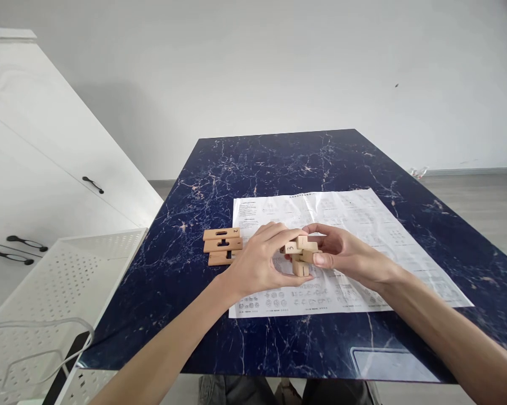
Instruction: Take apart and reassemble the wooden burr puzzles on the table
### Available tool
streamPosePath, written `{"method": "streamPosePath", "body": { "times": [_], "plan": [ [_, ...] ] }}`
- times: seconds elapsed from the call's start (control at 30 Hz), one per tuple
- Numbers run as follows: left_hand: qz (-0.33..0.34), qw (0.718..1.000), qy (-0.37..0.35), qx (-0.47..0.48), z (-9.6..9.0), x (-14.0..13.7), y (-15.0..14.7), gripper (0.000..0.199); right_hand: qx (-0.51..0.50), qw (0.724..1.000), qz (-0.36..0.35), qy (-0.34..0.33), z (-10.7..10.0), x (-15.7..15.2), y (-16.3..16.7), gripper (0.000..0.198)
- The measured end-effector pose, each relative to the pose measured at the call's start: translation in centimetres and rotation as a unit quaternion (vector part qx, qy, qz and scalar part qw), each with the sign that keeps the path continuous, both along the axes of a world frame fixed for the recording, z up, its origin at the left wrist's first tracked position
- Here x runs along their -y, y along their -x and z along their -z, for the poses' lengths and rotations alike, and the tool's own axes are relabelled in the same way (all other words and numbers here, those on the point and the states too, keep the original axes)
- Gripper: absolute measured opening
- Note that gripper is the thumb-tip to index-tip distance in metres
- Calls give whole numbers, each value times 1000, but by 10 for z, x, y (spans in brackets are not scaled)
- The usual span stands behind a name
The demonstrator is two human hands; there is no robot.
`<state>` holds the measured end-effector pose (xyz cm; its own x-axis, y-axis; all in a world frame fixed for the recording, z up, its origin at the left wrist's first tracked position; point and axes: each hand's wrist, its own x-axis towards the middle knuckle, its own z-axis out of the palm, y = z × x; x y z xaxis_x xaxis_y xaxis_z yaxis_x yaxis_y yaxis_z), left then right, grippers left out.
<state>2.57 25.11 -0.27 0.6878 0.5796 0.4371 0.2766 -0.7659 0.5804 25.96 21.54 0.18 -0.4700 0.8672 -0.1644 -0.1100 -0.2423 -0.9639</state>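
Observation:
Between my two hands, above the printed sheet (321,298), is a small wooden interlocking puzzle (301,269) made of several crossed light blocks, one marked with a 3. My left hand (264,259) grips it from the left, thumb below and fingers over the top. From the right, my right hand (341,250) pinches a block end with the thumb, its fingers behind the puzzle. Just left of my left hand lie three flat slotted wooden pieces (222,233) in a row, numbered at their ends; the nearest is partly covered by that hand.
The sheet, covered in small diagrams and text, lies creased on a dark blue marbled table (270,163). At the left stand a white cabinet (59,157) with black handles and a white perforated shelf (46,281) with a pale cable (37,323). A grey wall rises behind.

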Motion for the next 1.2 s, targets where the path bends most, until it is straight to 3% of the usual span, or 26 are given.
{"method": "streamPosePath", "body": {
  "times": [0.2, 0.43, 0.7, 0.9, 1.03, 1.2],
  "plan": [
    [-18, 999, -45, -2, 1, 0, -1, 66, 5, 999, 37, 14, 2, 3, 2, 53],
    [-35, 996, -79, -2, -5, 3, -1, 67, -59, 997, 34, 39, 7, 2, 5, 58],
    [-58, 997, -53, -17, -6, 3, -1, 60, -26, 999, 32, 9, 7, 0, 9, 53],
    [-67, 996, -61, 5, -9, 7, 1, 60, -33, 999, -34, -10, 1, 0, 8, 57],
    [-60, 996, -60, 12, -11, 6, 3, 61, -47, 998, -22, -22, 3, 3, 12, 50],
    [-49, 998, -41, 18, -12, 4, 3, 59, -83, 996, 1, 11, 12, 5, 20, 45]
  ]
}}
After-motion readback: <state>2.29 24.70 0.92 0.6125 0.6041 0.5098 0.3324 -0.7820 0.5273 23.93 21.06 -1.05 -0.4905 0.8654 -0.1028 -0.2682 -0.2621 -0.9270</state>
